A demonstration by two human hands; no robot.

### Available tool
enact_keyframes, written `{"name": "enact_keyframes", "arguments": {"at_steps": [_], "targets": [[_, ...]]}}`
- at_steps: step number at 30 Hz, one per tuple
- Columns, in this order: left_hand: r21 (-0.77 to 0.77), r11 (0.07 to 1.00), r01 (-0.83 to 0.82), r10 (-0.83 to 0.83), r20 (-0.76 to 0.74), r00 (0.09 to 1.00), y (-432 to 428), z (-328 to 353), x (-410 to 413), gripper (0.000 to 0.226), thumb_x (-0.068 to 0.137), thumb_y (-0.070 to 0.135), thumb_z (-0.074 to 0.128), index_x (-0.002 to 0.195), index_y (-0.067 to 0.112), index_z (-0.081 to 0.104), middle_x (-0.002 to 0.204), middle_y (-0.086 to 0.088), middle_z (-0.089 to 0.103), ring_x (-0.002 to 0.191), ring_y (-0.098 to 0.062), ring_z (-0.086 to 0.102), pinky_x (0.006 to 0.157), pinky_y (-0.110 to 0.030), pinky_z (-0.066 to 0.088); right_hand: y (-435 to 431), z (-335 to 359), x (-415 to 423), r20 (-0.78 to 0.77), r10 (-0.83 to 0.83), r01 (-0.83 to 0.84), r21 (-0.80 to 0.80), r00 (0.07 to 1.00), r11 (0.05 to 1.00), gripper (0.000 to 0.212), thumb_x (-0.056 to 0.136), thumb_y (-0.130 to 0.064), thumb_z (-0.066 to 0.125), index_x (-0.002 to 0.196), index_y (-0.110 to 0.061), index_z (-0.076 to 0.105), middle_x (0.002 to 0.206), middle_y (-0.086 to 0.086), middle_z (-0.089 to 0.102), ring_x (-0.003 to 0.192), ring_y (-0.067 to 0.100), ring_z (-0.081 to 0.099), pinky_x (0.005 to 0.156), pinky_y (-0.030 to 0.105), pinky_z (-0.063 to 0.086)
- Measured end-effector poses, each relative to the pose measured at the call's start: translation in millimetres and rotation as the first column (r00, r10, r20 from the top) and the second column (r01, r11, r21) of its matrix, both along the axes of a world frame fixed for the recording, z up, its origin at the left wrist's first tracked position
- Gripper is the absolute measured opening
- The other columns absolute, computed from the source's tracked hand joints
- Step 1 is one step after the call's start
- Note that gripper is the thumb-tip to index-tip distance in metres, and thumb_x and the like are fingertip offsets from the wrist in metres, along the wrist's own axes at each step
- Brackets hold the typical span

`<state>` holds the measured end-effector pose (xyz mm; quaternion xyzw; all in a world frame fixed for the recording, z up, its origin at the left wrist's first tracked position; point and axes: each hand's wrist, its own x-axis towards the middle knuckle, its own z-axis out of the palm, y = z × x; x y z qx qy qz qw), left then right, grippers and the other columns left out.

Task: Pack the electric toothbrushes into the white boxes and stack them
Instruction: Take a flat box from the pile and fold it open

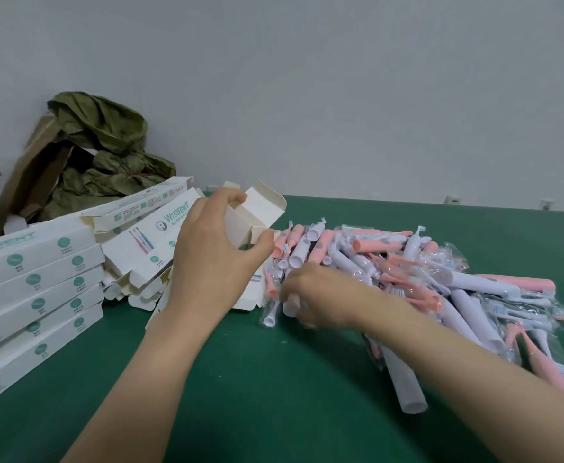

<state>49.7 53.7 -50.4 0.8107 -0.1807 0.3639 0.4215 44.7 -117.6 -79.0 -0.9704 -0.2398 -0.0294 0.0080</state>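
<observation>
While the left hand (213,252) held the open white box (260,208) by its flapped end, grip curled round it, the right hand (317,297) rested at the near edge of the pile of pink and white toothbrushes (407,262) on the green surface (240,379), its grip closed on a white handle (290,307). Closed boxes (36,289) stood stacked at the left.

Both forearms reach forward; left hand (213,252) grips a box (261,208), right hand (312,299) curls round a toothbrush (290,307).
</observation>
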Motion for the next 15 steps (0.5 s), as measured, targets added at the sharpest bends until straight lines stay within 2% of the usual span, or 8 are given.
{"name": "enact_keyframes", "arguments": {"at_steps": [2, 5, 7, 9, 10, 12, 13, 15], "targets": [[-0.004, 1.0, -0.006, 0.006, 0.017, 1.0, 1, -1, 1, 0.044, 0.069, 0.039, 0.066, 0.11, 0.028, 0.054, 0.106, 0.006, 0.054, 0.083, 0.004, 0.036, 0.075, 0.007, 0.025, 7, -17, 2, 0.107, 0.112, -0.092, -0.18, 0.988, 0.979, 0.037, 0.088, -0.002, 0.046, 0.123, -0.012, 0.053, 0.114, 0.006, 0.056, 0.109, 0.025, 0.047, 0.082, 0.034, 0.042], [0.005, 1.0, -0.001, 0.001, 0.024, 1.0, 1, -1, 2, 0.045, 0.07, 0.039, 0.066, 0.111, 0.026, 0.055, 0.109, 0.003, 0.056, 0.086, 0.005, 0.036, 0.076, 0.007, 0.024, 13, -24, 8, 0.231, 0.191, -0.11, -0.325, 0.954, 0.939, 0.034, 0.093, 0.0, 0.039, 0.126, -0.005, 0.045, 0.11, 0.01, 0.054, 0.106, 0.027, 0.044, 0.074, 0.033, 0.035], [0.004, 1.0, 0.004, -0.004, 0.024, 1.0, 0, -1, 1, 0.046, 0.069, 0.04, 0.064, 0.111, 0.026, 0.055, 0.109, 0.003, 0.057, 0.087, 0.005, 0.037, 0.076, 0.006, 0.024, 15, -24, 11, 0.244, 0.201, -0.094, -0.388, 0.949, 0.917, 0.036, 0.093, 0.001, 0.04, 0.129, -0.002, 0.042, 0.113, 0.011, 0.054, 0.107, 0.027, 0.043, 0.074, 0.033, 0.035], [-0.009, 1.0, 0.013, -0.013, 0.025, 1.0, -1, -1, 0, 0.047, 0.068, 0.042, 0.064, 0.111, 0.027, 0.055, 0.108, 0.003, 0.057, 0.086, 0.004, 0.037, 0.076, 0.005, 0.026, 12, -24, 9, 0.266, 0.241, -0.107, -0.434, 0.933, 0.895, 0.035, 0.091, -0.004, 0.047, 0.126, -0.009, 0.05, 0.107, 0.003, 0.06, 0.102, 0.021, 0.049, 0.073, 0.028, 0.038], [-0.016, 1.0, 0.017, -0.017, 0.022, 1.0, -1, -1, 0, 0.046, 0.067, 0.042, 0.063, 0.11, 0.028, 0.055, 0.107, 0.004, 0.057, 0.086, 0.004, 0.038, 0.076, 0.005, 0.027, 10, -21, 6, 0.31, 0.264, -0.099, -0.46, 0.913, 0.883, 0.03, 0.086, -0.012, 0.057, 0.115, -0.018, 0.06, 0.094, -0.006, 0.064, 0.092, 0.015, 0.054, 0.068, 0.024, 0.039], [-0.023, 1.0, 0.018, -0.018, 0.011, 1.0, -1, -1, 0, 0.045, 0.067, 0.043, 0.064, 0.11, 0.031, 0.054, 0.106, 0.005, 0.056, 0.086, 0.003, 0.039, 0.076, 0.003, 0.029, 5, -16, 0, 0.39, 0.299, -0.124, -0.415, 0.871, 0.901, 0.013, 0.071, -0.023, 0.071, 0.083, -0.029, 0.068, 0.067, -0.013, 0.062, 0.069, 0.008, 0.057, 0.057, 0.018, 0.041], [-0.022, 1.0, 0.015, -0.014, 0.009, 1.0, 0, -1, 0, 0.045, 0.068, 0.042, 0.064, 0.11, 0.031, 0.054, 0.106, 0.005, 0.056, 0.086, 0.002, 0.039, 0.076, 0.003, 0.029, 2, -15, -1, 0.406, 0.306, -0.158, -0.359, 0.861, 0.92, 0.01, 0.07, -0.02, 0.071, 0.076, -0.026, 0.066, 0.064, -0.012, 0.062, 0.066, 0.01, 0.056, 0.055, 0.02, 0.041], [-0.016, 1.0, 0.006, -0.005, 0.013, 1.0, 0, 0, 0, 0.045, 0.068, 0.042, 0.064, 0.11, 0.03, 0.054, 0.106, 0.005, 0.055, 0.085, 0.001, 0.039, 0.075, 0.004, 0.028, -4, -10, -7, 0.377, 0.256, -0.198, -0.187, 0.89, 0.962, 0.011, 0.077, -0.01, 0.063, 0.086, -0.016, 0.066, 0.077, -0.004, 0.066, 0.075, 0.018, 0.058, 0.062, 0.026, 0.042]]}}
